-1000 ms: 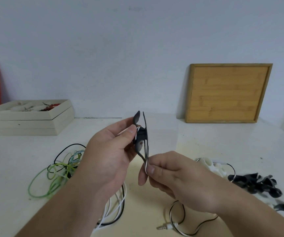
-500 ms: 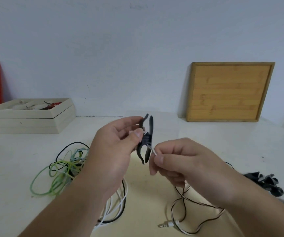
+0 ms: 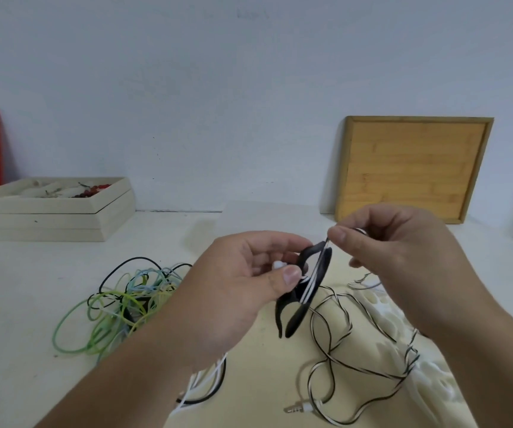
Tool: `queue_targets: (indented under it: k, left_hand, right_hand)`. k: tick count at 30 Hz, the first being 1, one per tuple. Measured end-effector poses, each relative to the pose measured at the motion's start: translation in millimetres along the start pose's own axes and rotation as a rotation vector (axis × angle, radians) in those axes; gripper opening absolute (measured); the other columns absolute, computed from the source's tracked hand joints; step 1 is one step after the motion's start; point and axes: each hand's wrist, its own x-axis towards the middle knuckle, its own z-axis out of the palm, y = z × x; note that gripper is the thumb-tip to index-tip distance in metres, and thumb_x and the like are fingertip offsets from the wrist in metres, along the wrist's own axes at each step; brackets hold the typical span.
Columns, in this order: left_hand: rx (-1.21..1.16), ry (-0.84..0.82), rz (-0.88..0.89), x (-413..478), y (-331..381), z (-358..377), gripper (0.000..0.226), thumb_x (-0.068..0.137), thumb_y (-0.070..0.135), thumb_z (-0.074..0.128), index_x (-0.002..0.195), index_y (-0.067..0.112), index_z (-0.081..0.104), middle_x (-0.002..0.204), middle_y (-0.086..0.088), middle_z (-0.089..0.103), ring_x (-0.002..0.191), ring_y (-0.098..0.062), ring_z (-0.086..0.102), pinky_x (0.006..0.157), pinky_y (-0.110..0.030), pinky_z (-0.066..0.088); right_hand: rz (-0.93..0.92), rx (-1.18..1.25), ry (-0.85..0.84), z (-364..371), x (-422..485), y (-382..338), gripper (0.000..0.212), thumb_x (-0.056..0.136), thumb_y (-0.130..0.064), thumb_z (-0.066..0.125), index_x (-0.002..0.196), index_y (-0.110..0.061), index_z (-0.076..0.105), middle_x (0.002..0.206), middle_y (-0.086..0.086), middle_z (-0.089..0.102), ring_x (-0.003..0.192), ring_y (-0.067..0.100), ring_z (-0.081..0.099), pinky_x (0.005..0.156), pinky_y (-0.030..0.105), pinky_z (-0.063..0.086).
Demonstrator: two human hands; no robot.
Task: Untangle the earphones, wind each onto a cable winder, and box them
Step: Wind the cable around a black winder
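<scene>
Both hands raised above counter, mid-scene, close together but apart. Left forearm enters from near left, rising toward centre. Left hand (image 3: 236, 285) palm turned inward, fingers (image 3: 280, 242) curled over top, thumb pressed on side of black cable winder (image 3: 298, 310), gripping it. Right forearm enters from near right. Right hand (image 3: 403, 251) slightly higher and farther, thumb and forefinger pinching striped cable (image 3: 310, 287) at winder's upper end, remaining fingers loosely curled beneath.
</scene>
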Motion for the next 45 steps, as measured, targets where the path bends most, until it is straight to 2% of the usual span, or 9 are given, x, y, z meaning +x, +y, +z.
queue_targets:
  k: [3,6,10,18,21,28,34,40,45]
  left_hand:
    - [-0.225,-0.049,-0.007,0,4,2,0.029,0.078,0.003,0.069,0.104,0.012,0.076,0.096,-0.009,0.075,0.083,-0.017,0.07,0.071,-0.023,0.056]
    - [-0.409,0.087,0.021,4,8,3,0.035,0.078,0.005,0.065,0.112,0.004,0.071,0.087,-0.014,0.069,0.076,-0.025,0.064,0.063,-0.027,0.057]
    - [-0.506,0.278,0.019,9,4,-4,0.039,0.077,0.01,0.06,0.115,0.001,0.068,0.077,-0.01,0.063,0.066,-0.02,0.058,0.058,-0.026,0.054]
    - [-0.473,0.381,-0.053,10,-3,-3,0.024,0.093,0.004,0.055,0.11,0.007,0.072,0.076,-0.004,0.066,0.064,-0.016,0.057,0.061,-0.027,0.052]
    - [-0.213,0.425,0.014,9,-5,0,0.025,0.094,0.0,0.058,0.108,0.015,0.072,0.083,0.001,0.074,0.073,-0.013,0.067,0.067,-0.027,0.054]
    - [0.526,0.328,0.114,3,-8,-1,0.03,0.092,0.011,0.066,0.104,0.038,0.07,0.097,0.016,0.073,0.095,0.001,0.067,0.08,-0.016,0.053]
    - [0.256,0.09,-0.002,2,-6,1,0.029,0.093,0.001,0.064,0.109,0.024,0.073,0.101,0.004,0.076,0.098,-0.013,0.072,0.088,-0.027,0.054]
    - [-0.149,0.072,-0.069,0,2,5,0.029,0.091,-0.004,0.057,0.097,0.016,0.077,0.092,-0.009,0.076,0.078,-0.018,0.071,0.066,-0.026,0.057]
    - [-0.126,0.078,-0.133,0,2,4,0.026,0.092,-0.005,0.058,0.1,0.013,0.074,0.089,-0.011,0.075,0.076,-0.019,0.069,0.066,-0.029,0.06]
  right_hand:
    - [0.041,-0.08,-0.145,6,2,6,0.02,0.088,-0.025,0.07,0.069,-0.018,0.073,0.051,-0.005,0.053,0.043,0.0,0.047,0.045,0.008,0.037]
    - [0.04,-0.172,-0.385,17,-1,14,0.023,0.096,-0.029,0.061,0.077,-0.026,0.074,0.054,-0.009,0.046,0.053,0.008,0.046,0.055,0.023,0.044]
    - [-0.044,-0.2,-0.593,27,-9,16,0.022,0.101,-0.032,0.054,0.092,-0.027,0.075,0.056,-0.015,0.046,0.057,0.004,0.042,0.059,0.019,0.037]
    - [-0.072,-0.16,-0.668,25,-12,6,0.029,0.098,-0.025,0.061,0.088,0.001,0.069,0.051,-0.013,0.039,0.054,0.007,0.03,0.053,0.018,0.028]
    - [-0.094,-0.123,-0.628,24,-13,4,0.024,0.094,-0.024,0.067,0.082,-0.003,0.068,0.059,0.002,0.044,0.057,0.017,0.036,0.056,0.023,0.031]
    - [-0.053,-0.041,-0.275,10,-7,-2,0.015,0.085,-0.016,0.074,0.071,-0.012,0.071,0.05,-0.008,0.048,0.048,0.01,0.04,0.05,0.027,0.036]
    - [-0.002,-0.013,-0.034,3,-2,-3,0.014,0.083,-0.021,0.076,0.069,-0.018,0.074,0.047,-0.007,0.052,0.043,0.008,0.043,0.042,0.016,0.037]
    - [0.106,-0.015,-0.057,10,-2,3,0.023,0.093,-0.028,0.064,0.073,-0.02,0.072,0.049,-0.001,0.042,0.042,0.01,0.03,0.042,0.02,0.027]
    - [0.087,-0.003,0.01,14,1,11,0.025,0.097,-0.027,0.058,0.075,-0.02,0.069,0.053,-0.001,0.036,0.048,0.014,0.028,0.042,0.02,0.024]
